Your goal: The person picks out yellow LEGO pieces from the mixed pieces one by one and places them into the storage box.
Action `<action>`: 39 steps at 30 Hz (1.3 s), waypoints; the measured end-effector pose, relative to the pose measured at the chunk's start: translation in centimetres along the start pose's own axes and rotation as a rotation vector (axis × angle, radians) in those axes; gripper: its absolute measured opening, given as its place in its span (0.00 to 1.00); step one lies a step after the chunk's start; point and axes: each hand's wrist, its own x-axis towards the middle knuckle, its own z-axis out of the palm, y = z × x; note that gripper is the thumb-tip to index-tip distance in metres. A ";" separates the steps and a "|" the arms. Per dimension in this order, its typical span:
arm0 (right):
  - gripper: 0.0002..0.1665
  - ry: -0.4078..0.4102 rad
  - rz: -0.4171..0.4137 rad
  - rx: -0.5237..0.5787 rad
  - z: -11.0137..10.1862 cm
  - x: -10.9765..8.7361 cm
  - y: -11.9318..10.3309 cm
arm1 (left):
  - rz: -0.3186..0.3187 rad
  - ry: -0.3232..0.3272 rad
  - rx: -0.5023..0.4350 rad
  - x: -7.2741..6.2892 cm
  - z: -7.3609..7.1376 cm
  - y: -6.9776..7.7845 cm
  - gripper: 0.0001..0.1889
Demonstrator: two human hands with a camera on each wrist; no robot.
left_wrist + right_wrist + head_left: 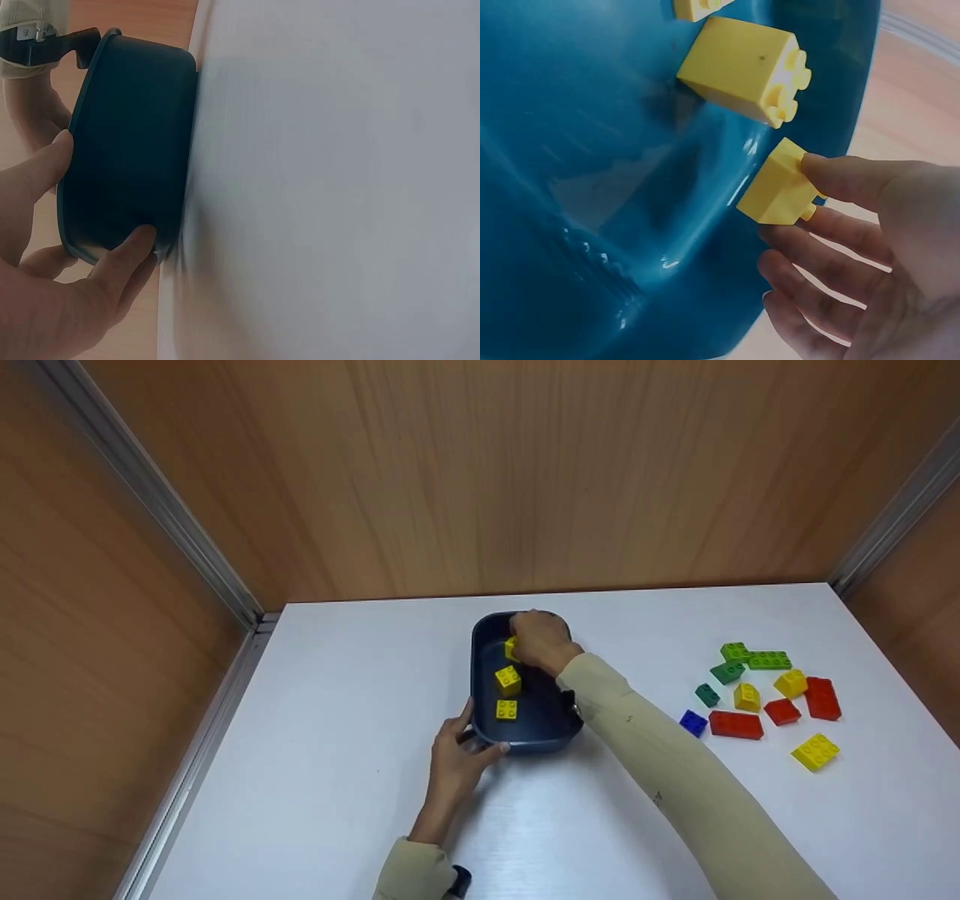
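Observation:
A deep dark blue tray point(538, 718) sits near the back middle of the white table. My left hand point(454, 761) grips its near left corner, thumb on the near wall and fingers along the left side. Over the tray's far end, my right hand point(541, 639) pinches a sloped yellow toy brick point(780, 186) between thumb and fingers. That brick is tilted, close to the tray's inner wall. A taller yellow brick point(508, 681) and a small yellow brick point(506, 709) lie inside the tray. In the head view the right hand partly hides the pinched brick.
Toward the right of the table lie loose bricks: several green ones point(769, 660), red ones point(736, 724) and yellow ones point(815, 751), plus a blue one point(693, 723). Wood-patterned panels point(525, 480) stand behind and at both sides of the table.

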 end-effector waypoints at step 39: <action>0.20 -0.058 0.032 -0.025 1.7 -0.1 -0.4 | -0.008 0.011 0.036 -0.6 0.1 0.0 0.49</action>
